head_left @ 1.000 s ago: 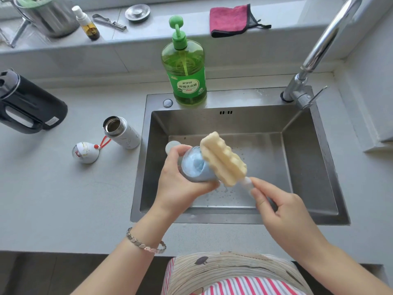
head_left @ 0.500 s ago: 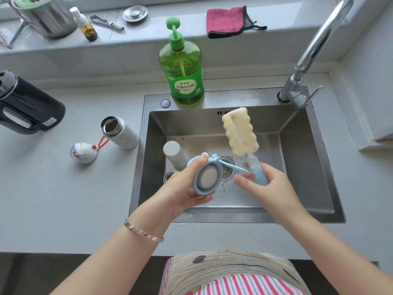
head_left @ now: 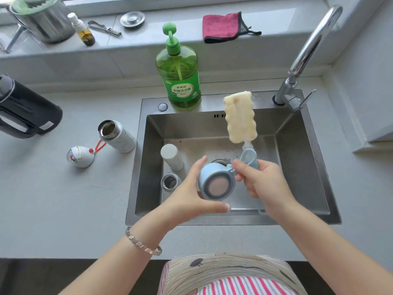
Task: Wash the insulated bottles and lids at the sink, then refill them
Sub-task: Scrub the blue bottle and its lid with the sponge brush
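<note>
Steel sink [head_left: 133,188] beneath, gripping blue lid [head_left: 217,186] in left hand [head_left: 187,199], fingers curled round it; clutching sponge brush [head_left: 240,120] in right hand [head_left: 268,184] just right, sponge end pointing far.

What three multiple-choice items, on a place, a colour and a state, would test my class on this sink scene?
1. Where does the soap bottle stand? A in the basin; B on the sink rim; C on the floor.
2. What colour is the cloth on the sill? A pink; B yellow; C blue.
3. The blue lid is: A screwed on a bottle; B lying on the counter; C held in the left hand.
Answers: B, its base sits on the steel rim; A, plainly pink; C, fingers curl round it.
</note>
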{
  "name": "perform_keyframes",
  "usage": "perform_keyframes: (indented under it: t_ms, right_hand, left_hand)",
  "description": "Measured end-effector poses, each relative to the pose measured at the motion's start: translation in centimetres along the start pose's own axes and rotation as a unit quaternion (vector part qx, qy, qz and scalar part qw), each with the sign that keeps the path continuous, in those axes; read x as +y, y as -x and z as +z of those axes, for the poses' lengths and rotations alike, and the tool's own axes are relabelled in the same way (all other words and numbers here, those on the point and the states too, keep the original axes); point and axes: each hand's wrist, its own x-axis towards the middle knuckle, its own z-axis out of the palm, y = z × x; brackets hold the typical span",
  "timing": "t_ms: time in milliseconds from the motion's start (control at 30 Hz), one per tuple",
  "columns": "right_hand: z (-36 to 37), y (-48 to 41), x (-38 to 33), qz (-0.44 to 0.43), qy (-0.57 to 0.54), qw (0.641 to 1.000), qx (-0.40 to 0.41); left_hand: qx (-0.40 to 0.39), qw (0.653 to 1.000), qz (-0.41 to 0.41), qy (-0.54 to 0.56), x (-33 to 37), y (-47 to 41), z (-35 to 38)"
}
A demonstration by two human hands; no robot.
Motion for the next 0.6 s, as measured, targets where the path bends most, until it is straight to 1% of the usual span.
perform_keyframes:
  t_ms: [67, 133, 167, 267, 333, 400, 467, 533, 600]
  right_hand:
    - [0.0, -0.3, -0.7, 0.04, -0.063, 0.997, -0.005]
    - [-0.1, -0.4, -1.4, 0.062, -0.095, 0.993, -0.022]
    - [-0.1, -0.4, -1.7, 0.067, -0.101, 0.992, -0.032]
    - [-0.2, -0.2, -2.2, 0.065, -0.103, 0.991, -0.055]
    - [-0.1, 0.0, -2.4, 0.05, -0.089, 0.993, -0.063]
    - [-0.1, 0.1, -2.3, 0.033, -0.051, 0.996, -0.068]
    - [-0.3, 0.1, -2.1, 0.016, 0.0, 0.997, -0.072]
    - [-1.1, 0.0, -1.5, -0.024, 0.068, 0.996, -0.058]
    - [-2.4, 0.1, -0.5, -0.106, 0.18, 0.978, -0.023]
  left_hand:
    - [0.023, 0.993, 0.087, -0.071, -0.5, -0.2, 0.0]
    - [0.062, 0.975, 0.161, -0.139, -1.0, -0.4, -0.1]
    - [0.083, 0.965, 0.193, -0.156, -1.1, -0.6, -0.2]
    - [0.118, 0.947, 0.25, -0.166, -1.3, -0.7, -0.4]
    - [0.125, 0.937, 0.286, -0.159, -1.4, -0.5, -0.3]
    - [0.113, 0.946, 0.28, -0.116, -1.6, -0.1, 0.2]
    - [0.118, 0.96, 0.24, -0.086, -1.7, 0.1, 0.7]
    - [0.166, 0.961, 0.207, -0.077, -2.1, -0.1, 0.8]
    - [0.23, 0.958, 0.164, -0.048, -2.5, -0.4, 0.0]
